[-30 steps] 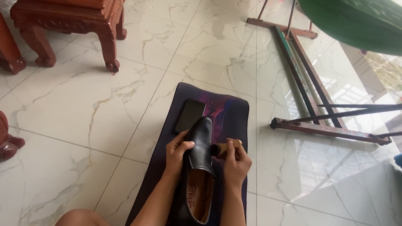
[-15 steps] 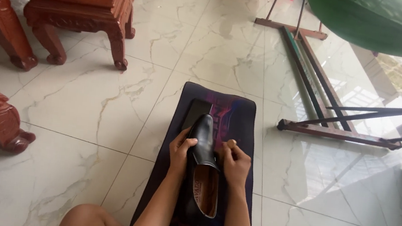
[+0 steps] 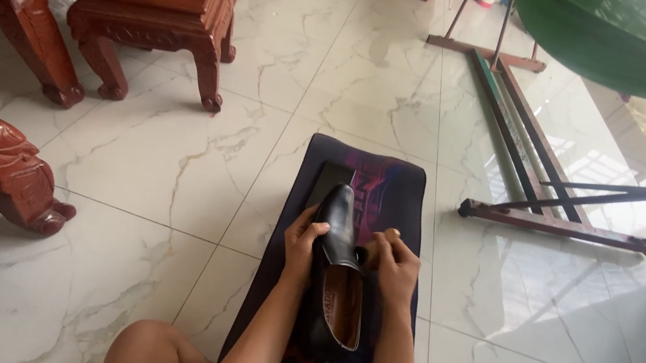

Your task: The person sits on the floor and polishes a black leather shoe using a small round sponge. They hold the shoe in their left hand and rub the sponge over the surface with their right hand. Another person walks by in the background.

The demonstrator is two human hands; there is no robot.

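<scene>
A black leather shoe [image 3: 340,227] with a tan lining lies toe-away on a dark purple mat [image 3: 398,189]. My left hand [image 3: 302,245] grips the shoe's left side near the vamp. My right hand [image 3: 396,263] is closed around a small wooden-handled brush [image 3: 364,253], which is pressed to the shoe's right side and mostly hidden by my fingers. A black phone [image 3: 327,184] lies on the mat just beyond the shoe's toe. My bare knee [image 3: 153,352] shows at the bottom.
Carved red-wood stool [image 3: 153,8] and furniture legs [image 3: 16,173] stand at the left. A metal hammock frame [image 3: 537,160] with a green hammock [image 3: 633,42] stands at the right. White marble tiles [image 3: 149,163] cover the floor.
The view has shifted, so everything sits further right and lower. My right hand has drawn the brush in against the shoe, hiding its wooden handle that showed before.
</scene>
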